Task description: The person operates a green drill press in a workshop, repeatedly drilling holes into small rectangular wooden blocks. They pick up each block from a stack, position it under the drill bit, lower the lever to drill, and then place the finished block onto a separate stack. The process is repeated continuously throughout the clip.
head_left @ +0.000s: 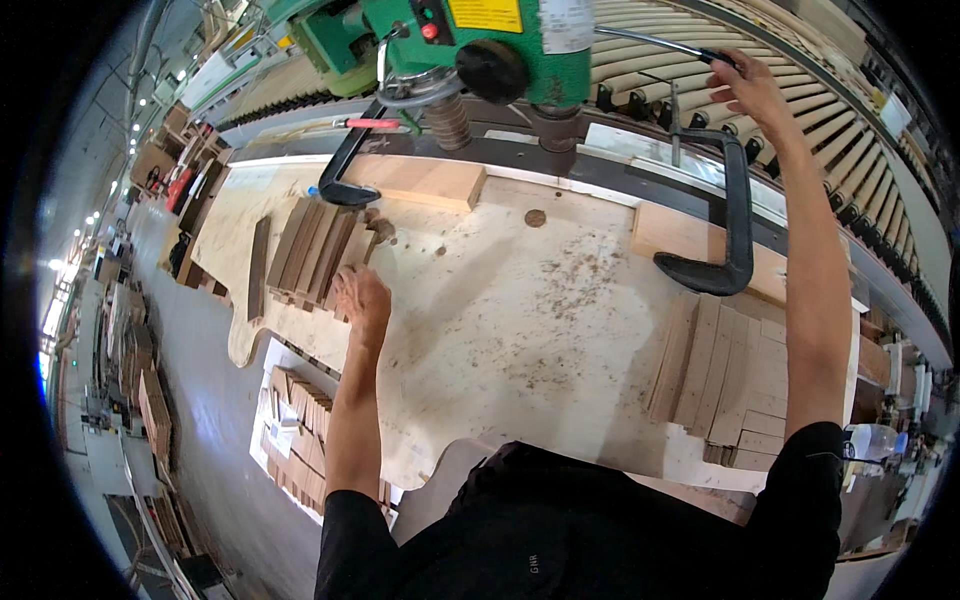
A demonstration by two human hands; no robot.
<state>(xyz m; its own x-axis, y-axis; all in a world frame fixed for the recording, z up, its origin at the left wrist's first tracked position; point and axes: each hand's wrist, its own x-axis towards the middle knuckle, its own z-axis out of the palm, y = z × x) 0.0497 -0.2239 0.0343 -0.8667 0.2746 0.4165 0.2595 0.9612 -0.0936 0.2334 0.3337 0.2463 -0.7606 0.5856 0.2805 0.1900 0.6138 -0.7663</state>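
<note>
My left hand [361, 296] rests on the near end of a row of dark wooden slats [313, 250] lying on the pale plywood table [500, 320]; whether its fingers grip a slat I cannot tell. My right hand [748, 88] is raised to the upper right, fingers closed around the thin black lever [660, 45] of the green drilling machine [480, 40]. Under the machine's spindle [449, 120] a light wooden block [425, 182] lies along the fence.
Two black C-clamps [735, 215] [345, 165] hold fence boards. A stack of pale wooden pieces [725, 375] sits at the right. More slats lie in a box [300, 440] on the floor at left. Sawdust covers the table. A plastic bottle [875, 440] stands far right.
</note>
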